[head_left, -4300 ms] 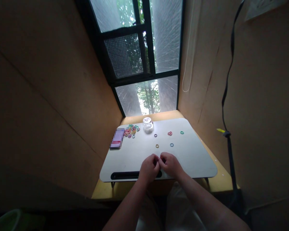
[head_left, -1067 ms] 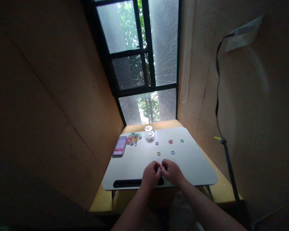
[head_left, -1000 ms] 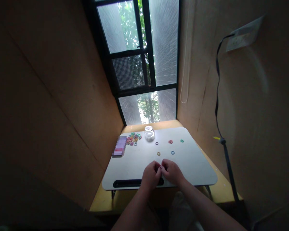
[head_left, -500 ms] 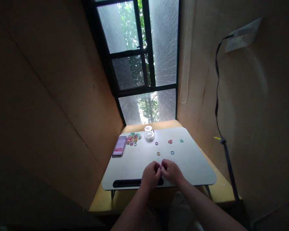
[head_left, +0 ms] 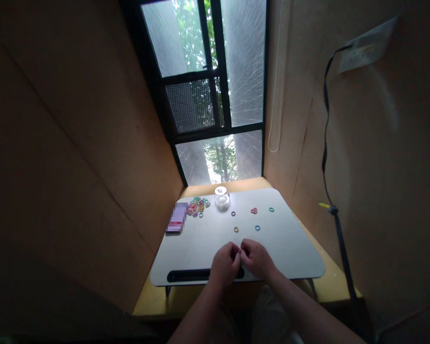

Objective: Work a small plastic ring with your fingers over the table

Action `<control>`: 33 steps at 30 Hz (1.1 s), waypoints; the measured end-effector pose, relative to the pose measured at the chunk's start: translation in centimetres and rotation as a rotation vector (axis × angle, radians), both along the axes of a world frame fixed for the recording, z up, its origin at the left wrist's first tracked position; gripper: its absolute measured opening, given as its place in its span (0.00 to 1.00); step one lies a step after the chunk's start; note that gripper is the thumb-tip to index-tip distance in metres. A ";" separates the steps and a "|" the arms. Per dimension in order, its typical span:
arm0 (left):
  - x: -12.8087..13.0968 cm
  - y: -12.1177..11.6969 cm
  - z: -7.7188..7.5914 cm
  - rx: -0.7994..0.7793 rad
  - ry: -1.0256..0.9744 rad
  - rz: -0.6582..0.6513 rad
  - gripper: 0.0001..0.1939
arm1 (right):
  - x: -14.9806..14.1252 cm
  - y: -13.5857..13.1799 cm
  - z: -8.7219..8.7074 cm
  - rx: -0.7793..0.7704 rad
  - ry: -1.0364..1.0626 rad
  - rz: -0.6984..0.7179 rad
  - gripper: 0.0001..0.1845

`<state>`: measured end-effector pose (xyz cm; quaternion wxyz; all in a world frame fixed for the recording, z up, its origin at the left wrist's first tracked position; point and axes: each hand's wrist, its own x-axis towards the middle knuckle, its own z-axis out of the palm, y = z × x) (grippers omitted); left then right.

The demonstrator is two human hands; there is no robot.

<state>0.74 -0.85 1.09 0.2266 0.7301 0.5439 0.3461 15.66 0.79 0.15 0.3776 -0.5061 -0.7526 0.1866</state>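
Observation:
My left hand (head_left: 226, 262) and my right hand (head_left: 257, 258) meet fingertip to fingertip over the front of a white lap table (head_left: 283, 248). Both are closed in a pinch on a small reddish hair tie (head_left: 240, 251), mostly hidden by the fingers. Beyond them, single hair ties lie spread out: a yellow one (head_left: 236, 230), a blue one (head_left: 257, 228), a dark purple one (head_left: 233, 213) and a green one (head_left: 271, 209). A little red cluster of hair ties (head_left: 254, 210) sits between the purple and green ones. At the back left is a mixed-colour pile of hair ties (head_left: 198, 207).
A clear jar with a white lid (head_left: 221, 199) stands at the table's back edge. A phone (head_left: 177, 218), its screen blurred, lies at the left edge. The black slot (head_left: 188, 275) runs along the front. A dark cable (head_left: 325, 129) hangs on the right wall, and a window is ahead.
The view has shifted slightly. My hands stay together in nearly the same place, and the reddish hair tie between the fingertips is less visible now. The hair ties on the table have not moved.

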 end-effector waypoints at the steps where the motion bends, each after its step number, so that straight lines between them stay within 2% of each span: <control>1: 0.0 0.0 0.1 -0.002 0.003 -0.005 0.06 | 0.0 0.0 0.0 0.002 -0.001 0.002 0.06; 18: 0.2 0.8 0.9 -0.077 -0.024 -0.015 0.05 | 0.2 0.8 0.6 -0.087 -0.019 0.015 0.06; 33: -0.2 1.1 0.4 -0.108 -0.089 -0.017 0.05 | 0.1 0.9 0.2 -0.094 0.011 0.017 0.07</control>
